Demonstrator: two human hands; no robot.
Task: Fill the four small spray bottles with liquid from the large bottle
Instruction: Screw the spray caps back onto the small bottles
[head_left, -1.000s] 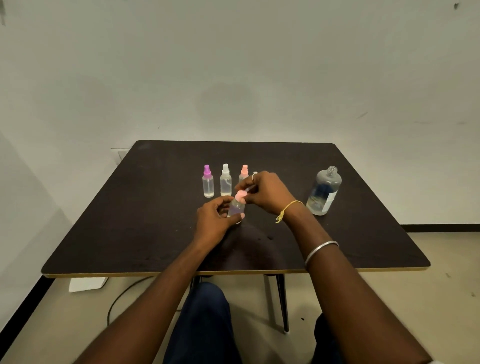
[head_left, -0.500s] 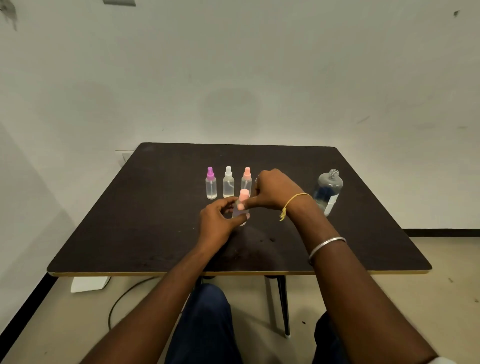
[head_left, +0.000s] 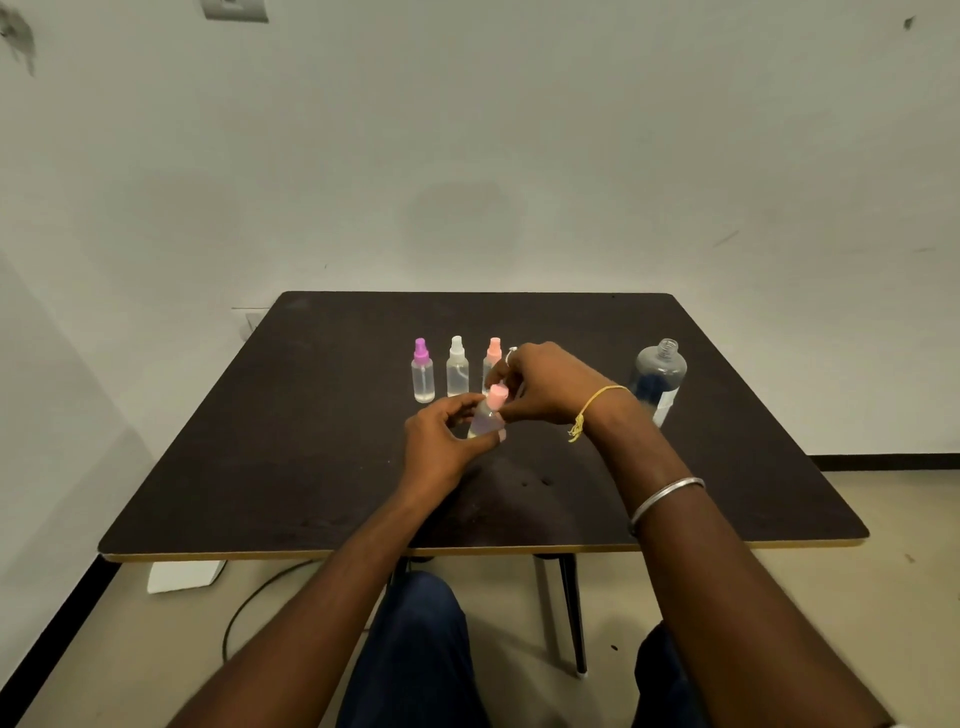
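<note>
Head camera: the left hand (head_left: 441, 441) wraps the body of a small spray bottle (head_left: 485, 421), tilted just above the dark table (head_left: 311, 441). The right hand (head_left: 545, 382) pinches its pink cap (head_left: 497, 397) between fingertips. Three capped small bottles (head_left: 457, 366) stand in a row just behind; the large bottle (head_left: 658, 376), uncapped, stands well right.

bare forearms, a yellow thread (head_left: 597, 401) and silver bangle (head_left: 662, 500) on the right wrist, dark blue trousers (head_left: 415, 654).
</note>
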